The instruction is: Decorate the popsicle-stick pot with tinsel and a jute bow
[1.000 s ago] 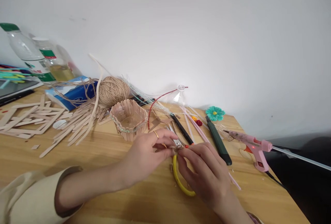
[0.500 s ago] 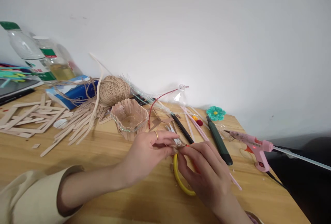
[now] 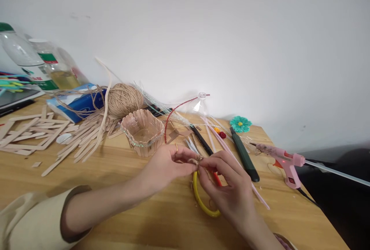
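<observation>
Between my two hands is a small looped piece of brown twine [image 3: 195,161], pinched at both sides. My left hand [image 3: 170,163], with a ring on one finger, grips its left end between thumb and fingertips. The thumb and fingertips of my right hand [image 3: 228,178] close on the other end. Below them on the table lie scissors with yellow and red handles [image 3: 202,204], partly covered by my right hand. Left of the scissors and behind my left hand stands a small basket of wooden sticks [image 3: 143,132] with a glittery band round it.
Loose craft sticks [image 3: 78,142], a ball of twine [image 3: 124,99] and a blue packet [image 3: 81,103] lie at left, with bottles [image 3: 62,67] behind. A green utility knife [image 3: 244,155], a teal flower [image 3: 241,124] and a pink glue gun [image 3: 289,163], its light on, lie at right.
My right hand's fingers have shifted and drawn in slightly, showing more of the twine loop and the red scissor handle. The whole view has moved a little.
</observation>
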Tool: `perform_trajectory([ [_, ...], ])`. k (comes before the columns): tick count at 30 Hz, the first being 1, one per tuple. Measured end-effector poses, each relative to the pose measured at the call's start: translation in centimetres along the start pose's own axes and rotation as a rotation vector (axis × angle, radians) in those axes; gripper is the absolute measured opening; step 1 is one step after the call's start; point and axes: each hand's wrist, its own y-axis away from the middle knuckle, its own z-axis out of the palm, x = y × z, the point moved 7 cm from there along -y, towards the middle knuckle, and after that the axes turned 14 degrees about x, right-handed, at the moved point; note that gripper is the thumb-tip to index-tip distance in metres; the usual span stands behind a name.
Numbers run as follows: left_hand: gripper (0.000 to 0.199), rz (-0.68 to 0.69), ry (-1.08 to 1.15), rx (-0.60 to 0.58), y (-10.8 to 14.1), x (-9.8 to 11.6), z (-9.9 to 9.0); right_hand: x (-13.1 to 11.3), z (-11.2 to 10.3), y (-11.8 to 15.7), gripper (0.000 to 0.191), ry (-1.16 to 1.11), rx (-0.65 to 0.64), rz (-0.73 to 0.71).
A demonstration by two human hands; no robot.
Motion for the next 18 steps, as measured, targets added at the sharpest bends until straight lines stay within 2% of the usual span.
perform_trajectory([
  [4, 0.013, -0.068, 0.059, 0.042, -0.2, -0.4, -0.1, -0.3, 0.3, 0.1, 0.014, 0.001, -0.013, -0.015],
  [9, 0.01, -0.112, 0.11, 0.052, -0.2, -0.6, -0.2, 0.3, -0.7, 0.3, 0.015, -0.026, 0.1, 0.057],
  [13, 0.013, -0.066, 0.128, 0.017, -0.1, -0.2, -0.1, 2.5, -0.4, 0.9, 0.003, -0.235, 0.009, 0.392],
  [15, 0.019, -0.042, 0.133, 0.001, 0.0, 0.0, 0.0, 3.3, 0.0, 1.2, 0.004, -0.299, -0.056, 0.56],
  [18, 0.031, 0.004, 0.128, -0.031, 0.2, 0.3, 0.1, 3.3, 1.4, 1.6, 0.009, -0.329, -0.241, 0.665],
])
